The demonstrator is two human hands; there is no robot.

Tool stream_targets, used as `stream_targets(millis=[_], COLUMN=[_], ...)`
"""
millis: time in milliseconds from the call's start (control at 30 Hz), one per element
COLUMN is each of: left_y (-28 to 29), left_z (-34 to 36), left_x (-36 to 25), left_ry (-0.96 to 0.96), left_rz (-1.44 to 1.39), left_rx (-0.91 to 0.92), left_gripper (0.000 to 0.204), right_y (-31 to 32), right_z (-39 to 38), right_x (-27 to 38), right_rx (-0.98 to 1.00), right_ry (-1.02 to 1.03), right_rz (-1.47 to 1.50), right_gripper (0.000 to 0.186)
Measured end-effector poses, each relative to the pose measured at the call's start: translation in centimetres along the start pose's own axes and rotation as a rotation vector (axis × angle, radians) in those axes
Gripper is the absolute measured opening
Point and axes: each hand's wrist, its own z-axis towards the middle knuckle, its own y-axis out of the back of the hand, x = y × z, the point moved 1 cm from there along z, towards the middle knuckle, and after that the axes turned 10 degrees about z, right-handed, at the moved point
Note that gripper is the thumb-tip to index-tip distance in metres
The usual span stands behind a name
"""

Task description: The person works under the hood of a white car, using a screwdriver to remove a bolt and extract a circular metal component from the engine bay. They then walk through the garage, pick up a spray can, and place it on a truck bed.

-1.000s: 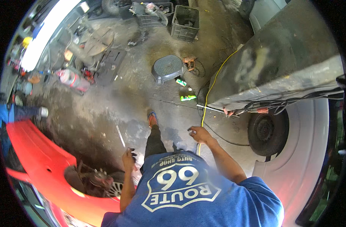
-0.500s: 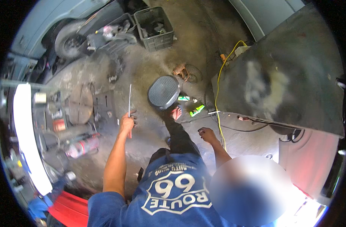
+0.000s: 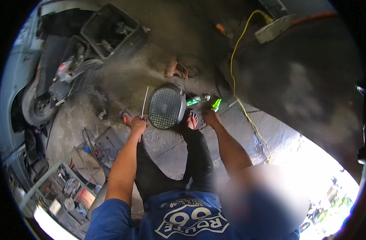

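Left hand (image 3: 138, 125) clenched round a slim pale rod (image 3: 144, 103); the rod sticks out ahead of the fist, its far end close against the near side of a dark plastic stool (image 3: 167, 106). Contact there: cannot tell. Left foot (image 3: 127, 118) just beyond that fist, on its outer side.

Right hand (image 3: 211, 119) low, fingers curled, right behind a bright green bottle (image 3: 216, 105). Whether it grasps, brushes or only hovers by it, I cannot tell from here. A second green container (image 3: 193, 101) lies ahead and inward of that hand, beside the stool; right foot (image 3: 193, 120) just inward.

Risks, my judgement: a careless push of the right knuckles could send the bottle rolling out of reach. An inward swing of the left fist could jam the rod on the stool. Yellow cable (image 3: 234, 76), outward of the right hand, could snag a foot if the person sidestepped.
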Motion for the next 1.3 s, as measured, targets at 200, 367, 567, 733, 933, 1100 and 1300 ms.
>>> stream_targets(millis=[200,367,567,733,933,1100,1300], left_y=[-6.5,-10.6,-22.8,-37.2,-43.5,-45.4,-46.3], left_z=[13.3,19.9,18.2,16.5,22.3,27.0,23.3], left_x=[-3.6,-6.8,-7.6,-9.5,-9.7,-7.7,-6.1], left_ry=[-0.007,0.013,-0.311,-0.493,-0.160,-0.118,0.507], left_rz=[-0.033,-0.230,-0.291,0.552,0.422,0.381,-0.472], left_rx=[0.198,0.415,0.586,0.422,0.173,0.130,1.152], left_gripper=[0.027,0.027,0.026,0.034,0.044,0.043,0.040], right_y=[-10.1,-13.4,-12.8,-15.8,-14.8,-12.6,-7.1], right_z=[11.5,19.0,22.5,18.6,9.4,3.3,-1.8], right_x=[-13.0,-23.3,-29.4,-29.7,-28.0,-22.2,-16.8], right_rx=[0.044,-0.517,-0.486,-0.478,-0.584,-0.563,-0.675], right_ry=[0.057,-0.674,-0.839,-0.659,-0.477,-0.417,-0.251], right_rz=[-0.417,0.057,0.104,0.067,0.620,0.954,1.223], right_gripper=[0.033,0.066,0.091,0.045,0.035,0.032,0.035])
